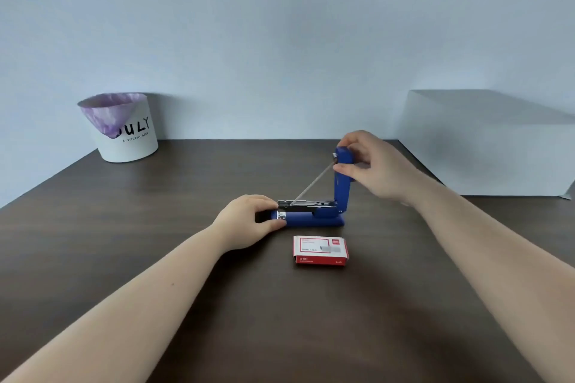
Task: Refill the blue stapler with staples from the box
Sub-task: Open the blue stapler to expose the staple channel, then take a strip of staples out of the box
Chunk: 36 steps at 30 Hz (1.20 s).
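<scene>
The blue stapler [314, 221] lies on the dark wooden table [155, 227] with its lid swung up nearly vertical. Its metal staple channel [308, 204] lies flat and exposed, and a thin spring rod runs slanting from the channel to the lid's top. My left hand [249, 221] grips the front end of the stapler's base. My right hand [370, 165] pinches the top of the raised lid [342, 177]. A red and white staple box [320, 250] lies closed on the table just in front of the stapler.
A white bin [124, 127] lined with a purple bag stands at the table's back left against the wall. A large white box [491, 146] sits at the back right.
</scene>
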{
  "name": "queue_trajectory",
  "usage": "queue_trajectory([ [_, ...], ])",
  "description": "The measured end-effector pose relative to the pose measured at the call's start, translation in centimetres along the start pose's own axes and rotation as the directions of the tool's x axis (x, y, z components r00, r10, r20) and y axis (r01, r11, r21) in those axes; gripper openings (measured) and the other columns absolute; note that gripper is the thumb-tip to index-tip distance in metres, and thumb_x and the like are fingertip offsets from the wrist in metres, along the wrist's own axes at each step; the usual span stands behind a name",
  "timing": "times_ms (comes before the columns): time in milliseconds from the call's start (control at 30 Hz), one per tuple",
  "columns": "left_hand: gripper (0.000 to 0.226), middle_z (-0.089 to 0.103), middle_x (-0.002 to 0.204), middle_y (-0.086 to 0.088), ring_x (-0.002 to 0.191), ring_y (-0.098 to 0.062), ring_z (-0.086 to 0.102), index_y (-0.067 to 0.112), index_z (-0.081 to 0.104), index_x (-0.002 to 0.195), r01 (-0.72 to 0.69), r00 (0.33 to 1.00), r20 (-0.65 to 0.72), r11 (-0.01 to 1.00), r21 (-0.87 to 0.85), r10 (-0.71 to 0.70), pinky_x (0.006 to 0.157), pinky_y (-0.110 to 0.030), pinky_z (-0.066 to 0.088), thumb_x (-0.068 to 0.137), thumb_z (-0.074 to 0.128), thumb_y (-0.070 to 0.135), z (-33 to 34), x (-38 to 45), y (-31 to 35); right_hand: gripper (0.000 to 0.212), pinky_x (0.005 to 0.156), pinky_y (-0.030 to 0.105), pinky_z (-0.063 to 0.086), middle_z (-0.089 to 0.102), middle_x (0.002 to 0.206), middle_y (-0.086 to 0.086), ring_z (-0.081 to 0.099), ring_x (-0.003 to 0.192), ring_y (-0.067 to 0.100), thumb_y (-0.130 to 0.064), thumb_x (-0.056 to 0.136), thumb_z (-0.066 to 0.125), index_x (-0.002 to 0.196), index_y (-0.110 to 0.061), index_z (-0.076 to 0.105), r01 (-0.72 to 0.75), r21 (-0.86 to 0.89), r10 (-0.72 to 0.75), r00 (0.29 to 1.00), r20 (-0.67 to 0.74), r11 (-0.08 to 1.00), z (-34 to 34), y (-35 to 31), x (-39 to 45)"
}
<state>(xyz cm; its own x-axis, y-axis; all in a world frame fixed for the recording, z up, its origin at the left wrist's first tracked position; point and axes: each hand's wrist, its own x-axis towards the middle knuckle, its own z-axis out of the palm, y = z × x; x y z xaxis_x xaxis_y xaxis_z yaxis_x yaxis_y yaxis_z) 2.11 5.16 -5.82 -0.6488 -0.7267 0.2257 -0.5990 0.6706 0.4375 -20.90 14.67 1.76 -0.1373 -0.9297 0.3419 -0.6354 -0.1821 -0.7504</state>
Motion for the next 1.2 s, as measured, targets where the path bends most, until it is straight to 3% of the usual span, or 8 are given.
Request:
queue_trajectory([
  [200,0.039,0.065,0.120,0.001,0.114,-0.018,0.056,0.014,0.064,0.113,0.004,1.000,-0.008,1.000,-0.006,-0.004,0.093,-0.021,0.036,0.081,0.064,0.037,-0.1,-0.4,0.1,0.018,0.079,0.033,0.060,0.060,0.096,0.006,0.067,0.091,0.018,0.000,0.085,0.062,0.094,-0.013,0.055,-0.134,0.193,0.120,0.989,0.084,0.972,-3.0,3.6,-2.0],
  [467,0.024,0.064,0.089,0.008,0.082,-0.013,0.054,0.019,0.065,0.100,0.025,1.000,0.014,0.999,-0.045,-0.024,0.074,-0.023,0.037,0.081,0.063,0.034,-0.5,-1.1,-0.5,0.023,0.069,0.020,0.044,0.066,0.085,-0.004,0.059,0.076,0.011,-0.024,0.071,0.079,0.087,-0.020,0.063,-0.183,-0.303,0.235,0.961,0.147,0.935,-2.8,5.6,-3.2],
  [600,0.029,0.064,0.094,0.011,0.089,-0.012,0.057,0.022,0.064,0.103,0.017,0.999,0.036,0.998,-0.057,-0.015,0.081,-0.026,0.041,0.080,0.063,0.038,-0.6,-1.5,-0.8,0.026,0.076,0.018,0.046,0.070,0.097,-0.001,0.063,0.087,0.014,-0.023,0.072,0.078,0.092,-0.026,0.062,-0.194,-0.317,0.261,0.947,0.185,0.928,-1.2,6.1,-3.6],
  [733,0.054,0.058,0.118,0.011,0.110,-0.006,0.050,0.024,0.057,0.120,-0.091,0.930,-0.356,0.995,0.030,0.095,0.094,-0.019,0.035,0.076,0.054,0.055,-0.3,-3.4,0.6,0.035,0.088,0.017,0.039,0.063,0.104,-0.012,0.057,0.098,0.005,-0.025,0.078,0.073,0.111,-0.022,0.064,-0.123,-0.358,0.180,0.975,0.131,0.926,-0.3,5.4,-3.6],
  [800,0.061,0.060,0.110,0.012,0.102,-0.004,0.049,0.025,0.059,0.117,-0.189,0.911,-0.365,0.981,0.050,0.194,0.090,-0.015,0.034,0.072,0.051,0.065,-0.4,-4.2,2.5,0.028,0.085,0.016,0.038,0.063,0.102,-0.014,0.056,0.097,0.003,-0.027,0.081,0.069,0.108,-0.020,0.067,-0.112,-0.303,0.097,0.993,-0.063,0.947,0.2,4.5,-3.7],
  [900,0.070,0.061,0.119,0.012,0.111,-0.006,0.049,0.030,0.054,0.122,-0.257,0.955,-0.128,0.962,0.095,0.268,0.098,-0.023,0.039,0.067,0.051,0.073,0.4,-4.5,4.6,0.012,0.074,0.020,0.041,0.068,0.089,-0.005,0.061,0.083,0.011,-0.023,0.086,0.063,0.092,-0.015,0.070,-0.186,-0.109,0.157,0.960,-0.232,0.976,1.5,2.5,-4.5],
  [1033,0.059,0.063,0.119,0.010,0.116,-0.009,0.051,0.030,0.056,0.120,-0.274,0.962,0.016,0.954,0.123,0.274,0.099,-0.025,0.040,0.073,0.054,0.065,1.7,-3.9,5.2,0.017,0.045,0.019,0.044,0.067,0.074,0.003,0.052,0.042,0.008,-0.030,0.090,0.057,0.091,-0.016,0.065,-0.362,-0.017,0.362,0.932,0.010,0.932,3.3,1.5,-6.6],
  [1200,0.047,0.066,0.109,0.009,0.102,-0.008,0.058,0.026,0.063,0.111,-0.205,0.972,-0.126,0.977,-0.061,0.196,0.090,-0.025,0.047,0.070,0.071,0.048,0.7,-3.4,5.0,0.024,0.041,0.020,0.045,0.067,0.093,0.010,0.061,0.057,0.013,-0.036,0.091,0.055,0.105,-0.017,0.062,-0.524,0.296,0.475,0.851,0.223,0.799,3.6,1.1,-7.2],
])
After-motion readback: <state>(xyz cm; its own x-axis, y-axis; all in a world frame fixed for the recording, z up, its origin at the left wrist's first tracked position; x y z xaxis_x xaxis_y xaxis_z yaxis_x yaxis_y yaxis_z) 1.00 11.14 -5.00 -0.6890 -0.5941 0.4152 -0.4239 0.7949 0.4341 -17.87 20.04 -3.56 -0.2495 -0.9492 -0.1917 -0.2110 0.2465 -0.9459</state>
